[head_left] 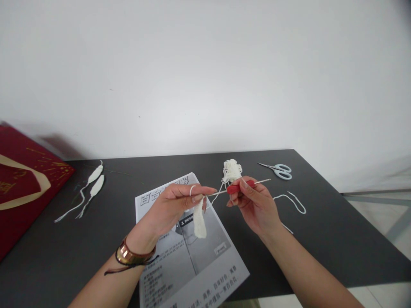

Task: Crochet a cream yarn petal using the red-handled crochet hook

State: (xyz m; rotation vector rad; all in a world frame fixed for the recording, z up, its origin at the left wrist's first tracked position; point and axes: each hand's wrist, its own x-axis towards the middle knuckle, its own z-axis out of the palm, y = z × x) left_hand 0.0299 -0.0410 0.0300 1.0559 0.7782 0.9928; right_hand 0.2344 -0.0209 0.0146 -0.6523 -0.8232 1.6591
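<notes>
Pinched between the thumb and fingers of my left hand (180,199) is a narrow white crochet piece (200,220), which hangs down over the paper. A strand of yarn loops round a finger of that hand. My right hand (252,201) grips a crochet hook (237,187) by its red handle. The hook's thin metal shaft points left and meets the top of the crochet piece at my left fingertips. Behind my right hand lies a loose bundle of white yarn (231,169), with a strand running toward the work.
Under my hands lies a printed sheet (221,267) on the dark table (321,256). Light-blue scissors (282,171) and a cut strand of yarn (300,209) are at the right. Two white crocheted pieces (96,186) with tails and a red bag (19,184) are at the left.
</notes>
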